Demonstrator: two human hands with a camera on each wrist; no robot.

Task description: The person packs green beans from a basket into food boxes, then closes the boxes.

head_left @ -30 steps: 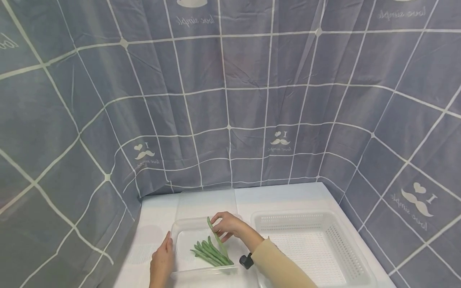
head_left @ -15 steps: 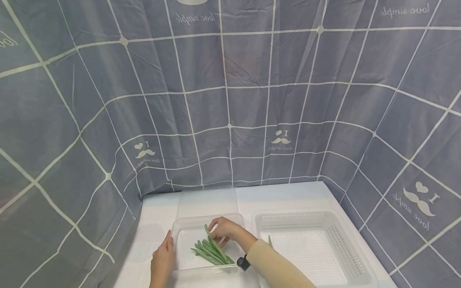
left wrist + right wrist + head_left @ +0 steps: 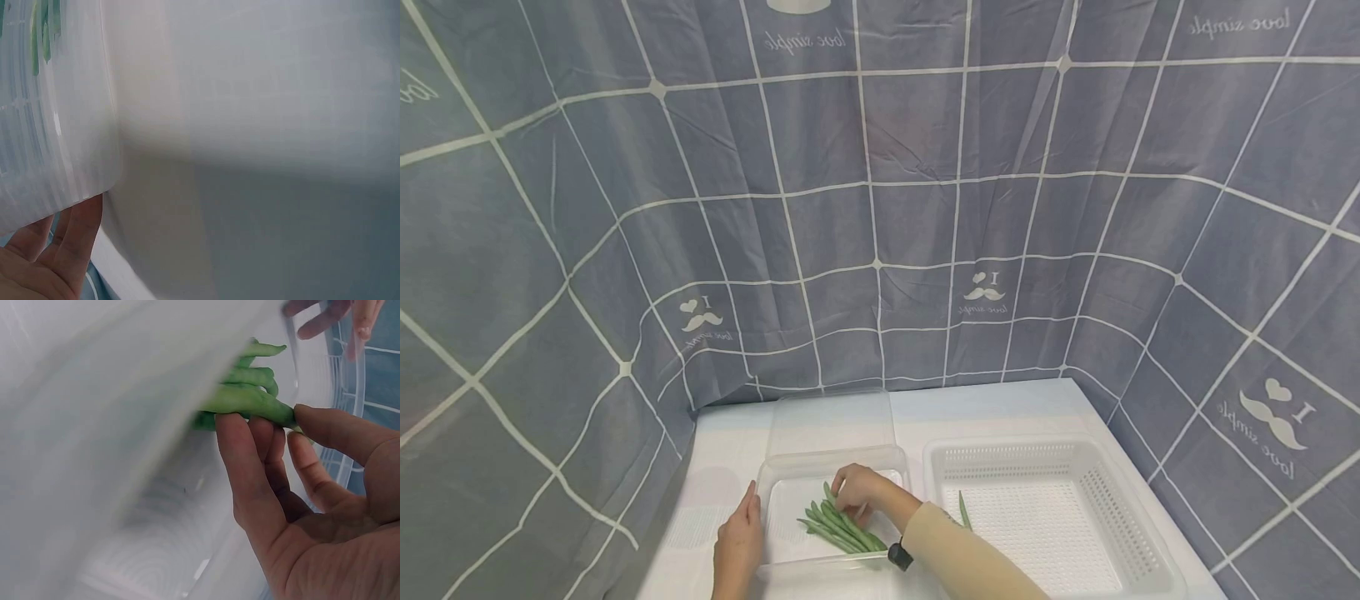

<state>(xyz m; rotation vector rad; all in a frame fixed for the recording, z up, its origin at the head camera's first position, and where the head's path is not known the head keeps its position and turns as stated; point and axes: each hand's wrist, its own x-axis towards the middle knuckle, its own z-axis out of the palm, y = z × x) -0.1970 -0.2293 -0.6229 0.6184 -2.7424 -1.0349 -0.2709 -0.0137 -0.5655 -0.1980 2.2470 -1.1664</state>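
Observation:
Several green beans (image 3: pixel 835 532) lie bunched in a clear plastic box (image 3: pixel 801 461). My right hand (image 3: pixel 859 490) reaches into the box over the bunch. In the right wrist view, its thumb and fingers pinch one green bean (image 3: pixel 253 403) near the tip, lying along the others. My left hand (image 3: pixel 739 537) stands at the box's left side, fingers extended and touching the wall; the left wrist view shows its fingers (image 3: pixel 81 231) against the box's outside. The lower ends of the beans are partly hidden behind the box's near wall.
Right of the box stands a white perforated basket (image 3: pixel 1037 525), with one green bean (image 3: pixel 964 510) showing past the sleeve (image 3: pixel 970 554). Behind the box lies a clear flat lid-like sheet (image 3: pixel 831 417). A grey checked curtain (image 3: pixel 910 225) encloses the white table (image 3: pixel 985 408).
My right hand has lowered the green bean from a raised tilt down onto the bunch. The bean in the basket has come into view beside the sleeve. My left hand has stayed put.

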